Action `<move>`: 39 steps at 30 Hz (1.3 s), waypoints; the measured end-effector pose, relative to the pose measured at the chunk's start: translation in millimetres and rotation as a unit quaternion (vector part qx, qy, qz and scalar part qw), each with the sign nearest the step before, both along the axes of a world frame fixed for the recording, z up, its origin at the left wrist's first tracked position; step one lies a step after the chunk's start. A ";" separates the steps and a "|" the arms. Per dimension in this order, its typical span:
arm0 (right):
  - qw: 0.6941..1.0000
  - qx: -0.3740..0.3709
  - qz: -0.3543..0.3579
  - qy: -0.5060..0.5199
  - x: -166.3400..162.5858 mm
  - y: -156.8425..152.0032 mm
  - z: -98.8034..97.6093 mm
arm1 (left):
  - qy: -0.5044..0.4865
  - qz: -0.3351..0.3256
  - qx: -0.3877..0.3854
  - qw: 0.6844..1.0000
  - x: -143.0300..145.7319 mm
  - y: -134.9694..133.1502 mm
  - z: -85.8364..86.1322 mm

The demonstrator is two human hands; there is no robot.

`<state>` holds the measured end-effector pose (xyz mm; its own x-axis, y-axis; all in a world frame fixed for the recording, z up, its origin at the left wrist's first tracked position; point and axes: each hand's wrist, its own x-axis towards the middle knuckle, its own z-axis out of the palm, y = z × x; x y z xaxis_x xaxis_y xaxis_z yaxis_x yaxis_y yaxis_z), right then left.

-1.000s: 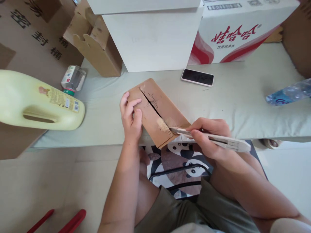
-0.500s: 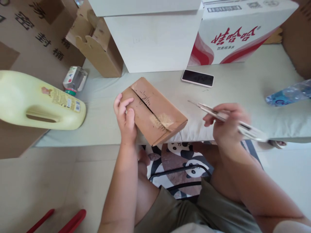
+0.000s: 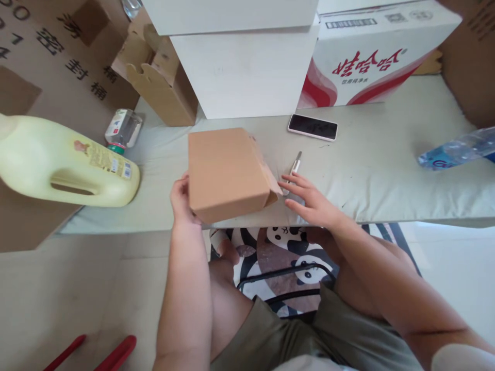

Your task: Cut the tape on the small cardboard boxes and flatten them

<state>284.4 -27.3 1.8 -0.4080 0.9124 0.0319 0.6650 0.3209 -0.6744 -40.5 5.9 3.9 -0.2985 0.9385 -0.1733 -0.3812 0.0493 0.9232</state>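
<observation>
This looks like a room in a home, rather crowded with cartons. A low counter [image 3: 375, 159] draped in wrinkled pale green cloth runs across it, with a panda-print mat [image 3: 270, 252] and a pale tiled floor [image 3: 131, 293] on the near side. Everyday household things lie about: a phone [image 3: 313, 127], a yellow jug [image 3: 69, 154] at the left, a plastic water bottle [image 3: 456, 149] at the right. On the far side stands a white-and-red drinking-water box [image 3: 363, 67]; a large printed carton [image 3: 34, 62] fills the far left.
</observation>
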 end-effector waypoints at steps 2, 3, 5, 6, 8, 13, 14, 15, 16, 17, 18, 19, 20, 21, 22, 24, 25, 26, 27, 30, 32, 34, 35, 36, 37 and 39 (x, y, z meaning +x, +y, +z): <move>0.999 0.002 0.023 0.039 -7.9 -2.2 3.3 | -0.025 -0.018 -0.047 0.998 9.9 -4.5 5.2; 0.998 0.002 0.028 0.052 -10.7 -2.6 3.6 | -0.030 -0.030 -0.062 0.997 14.7 -6.6 8.2; 0.997 -0.007 0.024 0.068 -13.6 -2.5 1.9 | -0.034 -0.050 -0.069 0.996 22.0 -9.9 14.1; 0.997 -0.014 0.014 0.074 -13.9 -2.6 0.2 | -0.036 -0.054 -0.066 0.996 24.2 -10.9 16.8; 0.994 -0.037 -0.019 0.099 -13.5 -3.8 -3.5 | -0.031 -0.049 -0.048 0.997 25.9 -11.6 21.0; 0.941 -0.144 -0.067 0.298 -12.2 -8.8 -3.4 | 0.013 -0.032 -0.010 0.999 18.8 -10.5 24.9; 0.922 -0.157 -0.082 0.346 -11.9 -9.2 -1.0 | 0.026 -0.031 -0.010 0.999 16.6 -10.3 24.8; 0.901 -0.163 -0.102 0.388 -11.4 -9.5 1.9 | 0.039 -0.027 -0.011 0.999 14.6 -10.1 24.6; 0.883 -0.166 -0.122 0.422 -10.5 -9.7 5.2 | 0.053 -0.017 -0.011 0.998 12.7 -9.7 24.1; 0.870 -0.168 -0.133 0.444 -9.3 -9.9 8.3 | 0.065 -0.005 -0.012 0.998 11.0 -9.2 23.6; 0.864 -0.172 -0.131 0.454 -7.7 -10.3 11.2 | 0.076 0.007 -0.014 0.997 9.5 -8.5 22.9; 0.867 -0.177 -0.114 0.452 -6.0 -10.9 13.5 | 0.083 0.017 -0.017 0.996 8.3 -7.8 22.2; 0.875 -0.182 -0.083 0.440 -4.2 -11.5 15.3 | 0.085 0.022 -0.023 0.996 7.2 -7.0 21.5; 0.887 -0.183 -0.045 0.421 -2.6 -12.3 16.6 | 0.083 0.020 -0.032 0.996 6.4 -6.4 20.7; 0.899 -0.179 -0.005 0.400 -1.2 -13.0 17.4 | 0.076 0.013 -0.043 0.996 5.7 -5.8 20.0; 0.913 -0.163 0.065 0.369 0.0 -14.1 18.1 | 0.060 -0.001 -0.056 0.997 4.6 -4.9 18.5; 0.914 -0.159 0.094 0.361 -0.2 -14.5 18.1 | 0.055 0.000 -0.055 0.997 4.2 -4.4 17.5; 0.914 -0.155 0.115 0.357 -1.1 -14.8 17.9 | 0.054 0.007 -0.051 0.997 3.7 -3.9 16.6; 0.916 -0.151 0.126 0.351 -2.5 -15.2 17.4 | 0.056 0.017 -0.046 0.997 3.4 -3.4 15.7; 0.947 -0.127 0.076 0.285 -8.9 -16.5 15.4 | 0.055 0.019 -0.048 0.997 3.5 -3.6 15.0; 0.971 -0.098 -0.024 0.217 -13.1 -16.7 14.1 | 0.027 -0.018 -0.058 0.998 5.6 -6.5 17.3; 0.974 -0.069 -0.127 0.174 -16.1 -15.7 13.8 | -0.011 -0.059 -0.063 0.996 10.0 -11.4 20.8; 0.971 -0.054 -0.165 0.165 -17.0 -15.0 13.9 | -0.023 -0.079 -0.065 0.995 12.8 -13.9 22.5; 0.967 -0.038 -0.193 0.160 -17.4 -14.2 14.1 | -0.024 -0.096 -0.066 0.993 15.7 -16.1 23.8; 0.964 -0.025 -0.212 0.158 -17.6 -13.6 14.4 | -0.017 -0.113 -0.067 0.991 18.3 -17.8 24.5; 0.958 -0.013 -0.232 0.166 -17.6 -13.1 14.8 | 0.006 -0.123 -0.063 0.990 21.4 -19.6 23.7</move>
<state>266.8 -40.4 16.6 0.0707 0.9954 0.0644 0.4798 0.0226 -0.8771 -19.1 -13.7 27.6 -0.0655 0.9545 -0.2910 -0.3317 0.2542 0.9085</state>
